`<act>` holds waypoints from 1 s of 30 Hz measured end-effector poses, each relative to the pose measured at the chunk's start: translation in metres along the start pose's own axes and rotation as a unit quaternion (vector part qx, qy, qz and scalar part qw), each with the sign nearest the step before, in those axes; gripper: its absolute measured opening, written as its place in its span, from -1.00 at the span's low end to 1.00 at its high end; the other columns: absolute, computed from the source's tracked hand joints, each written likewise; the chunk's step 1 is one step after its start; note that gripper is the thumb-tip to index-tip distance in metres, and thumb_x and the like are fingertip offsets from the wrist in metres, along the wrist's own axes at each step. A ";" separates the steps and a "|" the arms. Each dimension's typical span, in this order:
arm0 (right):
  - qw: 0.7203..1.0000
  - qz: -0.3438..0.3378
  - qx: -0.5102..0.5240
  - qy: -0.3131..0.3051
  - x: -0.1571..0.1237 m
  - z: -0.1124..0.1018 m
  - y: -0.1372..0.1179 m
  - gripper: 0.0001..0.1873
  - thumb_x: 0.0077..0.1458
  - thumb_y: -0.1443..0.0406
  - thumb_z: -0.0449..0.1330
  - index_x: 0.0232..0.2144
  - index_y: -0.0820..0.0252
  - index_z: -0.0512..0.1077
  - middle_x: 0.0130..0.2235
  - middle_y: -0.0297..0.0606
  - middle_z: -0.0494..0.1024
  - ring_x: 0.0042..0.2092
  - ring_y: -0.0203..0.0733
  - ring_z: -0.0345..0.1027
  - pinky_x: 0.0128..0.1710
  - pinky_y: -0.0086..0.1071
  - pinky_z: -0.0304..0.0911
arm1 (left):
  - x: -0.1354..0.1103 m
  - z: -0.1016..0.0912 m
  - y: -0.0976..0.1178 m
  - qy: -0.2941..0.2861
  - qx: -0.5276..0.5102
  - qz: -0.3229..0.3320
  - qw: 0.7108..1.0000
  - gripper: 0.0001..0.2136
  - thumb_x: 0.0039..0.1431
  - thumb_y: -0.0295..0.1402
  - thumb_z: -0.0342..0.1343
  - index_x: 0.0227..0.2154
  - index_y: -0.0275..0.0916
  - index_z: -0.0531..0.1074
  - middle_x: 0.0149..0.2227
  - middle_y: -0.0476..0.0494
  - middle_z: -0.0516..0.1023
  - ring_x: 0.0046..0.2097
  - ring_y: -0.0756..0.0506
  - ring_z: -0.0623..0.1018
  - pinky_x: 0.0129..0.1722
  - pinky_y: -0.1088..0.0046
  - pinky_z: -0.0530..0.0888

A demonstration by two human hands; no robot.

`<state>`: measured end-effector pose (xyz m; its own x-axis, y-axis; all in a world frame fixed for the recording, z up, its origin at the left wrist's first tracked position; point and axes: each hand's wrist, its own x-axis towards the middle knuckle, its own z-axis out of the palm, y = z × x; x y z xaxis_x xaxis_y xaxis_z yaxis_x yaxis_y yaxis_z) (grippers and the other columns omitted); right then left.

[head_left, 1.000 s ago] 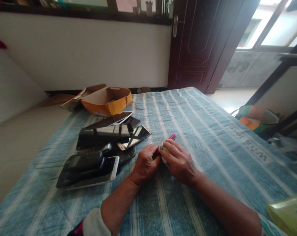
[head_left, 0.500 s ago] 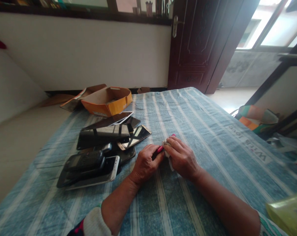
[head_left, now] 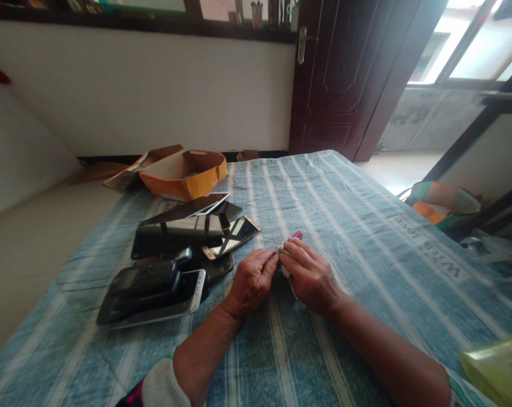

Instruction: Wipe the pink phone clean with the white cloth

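Observation:
Between my hands is a slim, glossy magenta object (head_left: 298, 234). Only its far end shows, past my right fingers, so its kind is unclear. My left hand (head_left: 252, 281) is closed, thumb and fingers pinching the near end, which they hide. A crumpled white cloth or tissue (head_left: 285, 270) is bunched under my right hand (head_left: 314, 277), whose fingers wrap it around the magenta object. Just left of my hands lies a gold-edged smartphone (head_left: 234, 236). Beyond it, a pile of phones includes a white-edged one (head_left: 197, 294) and a thick black handset (head_left: 147, 277).
A blue striped cloth (head_left: 387, 282) covers the table. An opened orange cardboard box (head_left: 185, 186) stands at the far left edge. Yellow plastic packaging (head_left: 499, 367) lies at the near right. Behind the table are a white wall and a dark red door (head_left: 336, 79).
My right hand has slid slightly left along the magenta object, closer to my left hand. More of the object's far end now shows, and the stretch between my hands is covered.

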<state>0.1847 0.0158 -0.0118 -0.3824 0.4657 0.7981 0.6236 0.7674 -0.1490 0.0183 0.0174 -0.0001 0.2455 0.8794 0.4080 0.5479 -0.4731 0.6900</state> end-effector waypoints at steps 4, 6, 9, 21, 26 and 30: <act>1.000 0.001 -0.011 0.006 0.001 0.000 0.003 -0.71 0.25 0.44 0.02 -0.09 0.30 0.50 -0.06 -0.05 0.55 0.11 -0.03 0.35 0.07 -0.17 0.39 | 0.000 0.000 0.000 0.002 0.001 0.001 1.000 -0.73 0.32 -0.28 -0.07 -0.29 -0.29 0.51 -0.32 -0.17 0.57 -0.24 -0.11 0.55 -0.16 0.36 0.48; 1.000 0.005 -0.018 0.011 0.001 -0.001 0.005 -0.71 0.25 0.45 0.02 -0.10 0.31 0.51 -0.07 -0.05 0.56 0.11 -0.04 0.36 0.07 -0.18 0.39 | 0.001 0.000 0.000 0.002 -0.002 0.002 1.000 -0.73 0.32 -0.28 -0.07 -0.28 -0.29 0.51 -0.30 -0.18 0.58 -0.23 -0.11 0.55 -0.15 0.35 0.48; 0.999 0.014 -0.036 0.011 0.001 -0.001 0.011 -0.70 0.24 0.46 0.01 -0.12 0.34 0.52 -0.07 -0.03 0.56 0.11 -0.02 0.36 0.08 -0.16 0.38 | 0.000 0.000 0.000 -0.001 -0.005 0.000 1.000 -0.73 0.32 -0.29 -0.07 -0.24 -0.28 0.52 -0.27 -0.18 0.59 -0.21 -0.11 0.55 -0.13 0.34 0.48; 1.000 -0.003 -0.005 0.003 -0.001 0.001 0.004 -0.68 0.24 0.44 0.02 -0.05 0.31 0.49 -0.04 -0.02 0.55 0.16 -0.01 0.31 0.11 -0.14 0.36 | 0.000 0.000 0.001 0.007 0.002 -0.001 1.000 -0.74 0.31 -0.28 -0.06 -0.28 -0.27 0.51 -0.30 -0.18 0.58 -0.23 -0.10 0.55 -0.16 0.38 0.50; 1.000 0.010 -0.012 0.003 -0.002 0.002 0.008 -0.67 0.25 0.44 0.01 -0.05 0.26 0.50 -0.03 -0.05 0.54 0.15 -0.04 0.32 0.12 -0.15 0.35 | 0.000 0.000 0.000 0.012 -0.002 0.009 1.000 -0.75 0.31 -0.29 -0.05 -0.29 -0.25 0.52 -0.30 -0.16 0.59 -0.23 -0.09 0.56 -0.16 0.39 0.50; 0.999 0.025 -0.029 -0.008 -0.001 0.000 0.017 -0.67 0.26 0.44 0.00 -0.05 0.32 0.49 -0.02 -0.01 0.54 0.15 -0.02 0.31 0.12 -0.12 0.34 | 0.001 0.000 0.001 0.007 0.002 0.007 1.000 -0.75 0.30 -0.31 -0.04 -0.26 -0.26 0.53 -0.29 -0.17 0.60 -0.23 -0.10 0.56 -0.15 0.37 0.49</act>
<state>0.1962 0.0282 -0.0154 -0.3601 0.5109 0.7806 0.6815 0.7155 -0.1540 0.0186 0.0176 0.0007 0.2422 0.8713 0.4267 0.5475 -0.4859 0.6813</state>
